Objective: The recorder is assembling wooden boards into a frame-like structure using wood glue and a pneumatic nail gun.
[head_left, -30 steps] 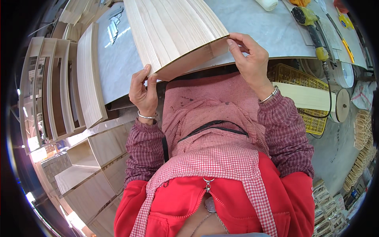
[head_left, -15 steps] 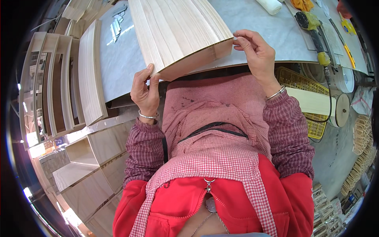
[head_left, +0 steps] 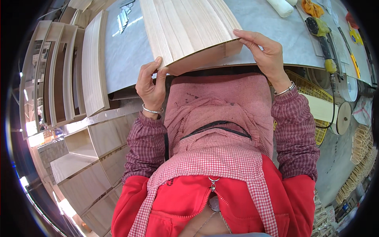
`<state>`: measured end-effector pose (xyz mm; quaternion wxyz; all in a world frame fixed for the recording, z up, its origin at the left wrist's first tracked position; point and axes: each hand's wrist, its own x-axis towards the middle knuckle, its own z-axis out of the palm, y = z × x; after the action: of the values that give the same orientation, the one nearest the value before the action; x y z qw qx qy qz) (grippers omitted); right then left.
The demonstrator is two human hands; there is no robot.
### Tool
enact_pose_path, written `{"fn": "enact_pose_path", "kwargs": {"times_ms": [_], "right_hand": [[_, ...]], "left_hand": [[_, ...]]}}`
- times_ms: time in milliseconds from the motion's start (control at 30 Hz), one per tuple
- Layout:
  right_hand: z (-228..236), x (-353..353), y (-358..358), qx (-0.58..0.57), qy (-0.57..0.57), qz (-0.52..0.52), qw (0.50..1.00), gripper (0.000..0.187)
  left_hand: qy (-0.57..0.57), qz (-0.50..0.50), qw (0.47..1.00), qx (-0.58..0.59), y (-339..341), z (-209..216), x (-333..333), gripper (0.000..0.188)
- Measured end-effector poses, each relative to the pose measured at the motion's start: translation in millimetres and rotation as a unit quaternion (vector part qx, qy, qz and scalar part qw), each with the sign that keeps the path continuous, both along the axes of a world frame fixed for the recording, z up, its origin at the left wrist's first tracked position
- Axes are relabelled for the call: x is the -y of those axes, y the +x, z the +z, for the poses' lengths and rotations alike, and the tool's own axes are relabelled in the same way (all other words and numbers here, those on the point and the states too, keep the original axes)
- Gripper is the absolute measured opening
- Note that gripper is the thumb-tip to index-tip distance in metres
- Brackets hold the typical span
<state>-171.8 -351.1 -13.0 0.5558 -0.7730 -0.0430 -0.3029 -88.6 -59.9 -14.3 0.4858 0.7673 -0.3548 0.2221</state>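
Observation:
A pale wooden box (head_left: 189, 27) with a grained top panel lies on the grey worktable (head_left: 126, 51), its near end reaching the front edge. My left hand (head_left: 152, 83) pinches the near left corner of the box between thumb and fingers. At the near right corner, my right hand (head_left: 266, 55) grips the edge, fingers on top and thumb below. The far end of the box runs out of the top of the view.
Several wooden boxes (head_left: 92, 63) stand on edge at the left, and more (head_left: 85, 189) are stacked below. Small metal strips (head_left: 122, 19) lie left of the box. A yellow-black power tool (head_left: 323, 39), a white roll (head_left: 281, 8) and an orange cloth (head_left: 312, 8) are at the right. A yellow crate (head_left: 310, 85) stands below.
The right hand has closed onto the box's near right corner, where its fingers were looser before. Box, hands and table sit slightly farther right in the view.

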Motion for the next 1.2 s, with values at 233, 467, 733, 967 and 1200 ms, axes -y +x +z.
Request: {"fn": "enact_pose_path", "kwargs": {"times_ms": [233,467,733,967,1200], "right_hand": [[-4.6,0.6,1.4,0.015,0.022,-0.006,1.000,0.034],[-3.9,-0.9,1.2,0.032,0.040,0.001,0.999,0.034],[-3.3,-1.2,-2.1,0.015,0.016,-0.005,1.000,0.033],[1.6,-3.9,-2.3,0.010,0.030,-0.005,0.999,0.030],[3.2,3.5,-0.6,-0.047,0.075,0.042,0.995,0.027]], "left_hand": [[0.142,0.038,0.984,0.102,-7.7,30.9,12.8,0.032],[0.214,-0.024,0.961,0.173,1.1,49.0,71.2,0.033],[0.212,-0.026,0.962,0.170,0.6,36.8,77.5,0.035],[0.233,-0.038,0.958,0.165,0.5,41.8,72.3,0.036],[0.254,-0.035,0.953,0.159,-0.8,42.5,69.7,0.035]]}}
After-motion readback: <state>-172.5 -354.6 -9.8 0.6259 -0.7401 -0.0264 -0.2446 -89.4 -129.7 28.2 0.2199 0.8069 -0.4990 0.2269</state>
